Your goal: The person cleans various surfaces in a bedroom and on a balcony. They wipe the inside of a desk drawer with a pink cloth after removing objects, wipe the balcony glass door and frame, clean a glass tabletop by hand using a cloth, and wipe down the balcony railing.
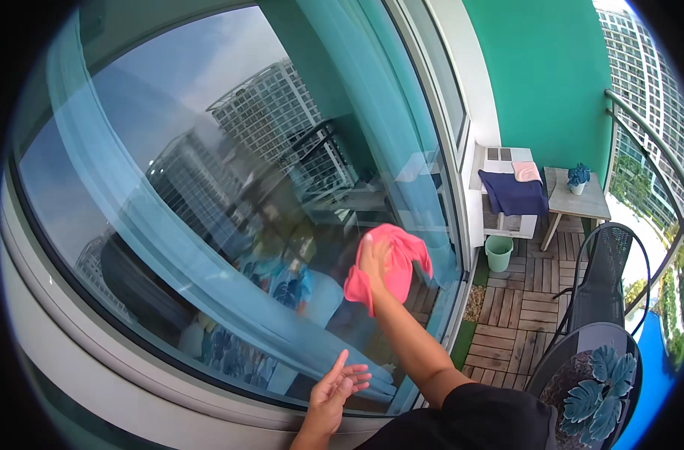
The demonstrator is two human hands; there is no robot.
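My right hand (375,259) presses a pink cloth (406,259) flat on the large window pane (244,180), its arm stretched forward. The cloth bunches around the fingers and hangs loose at its right side and lower left corner. My left hand (333,391) is held lower, close to the bottom of the glass, with nothing in it and the fingers apart. Whether it touches the pane I cannot tell. Behind the glass hangs a pale blue curtain (184,262), mixed with reflections of tall buildings and sky.
Beyond the window frame (432,82) are a white unit (499,156) draped with a dark blue cloth (513,193), a green bin (499,253) and a small wooden table (582,201). A black chair (603,277) and a round table with a leafy plant (601,386) stand to my right, beside the railing (649,139).
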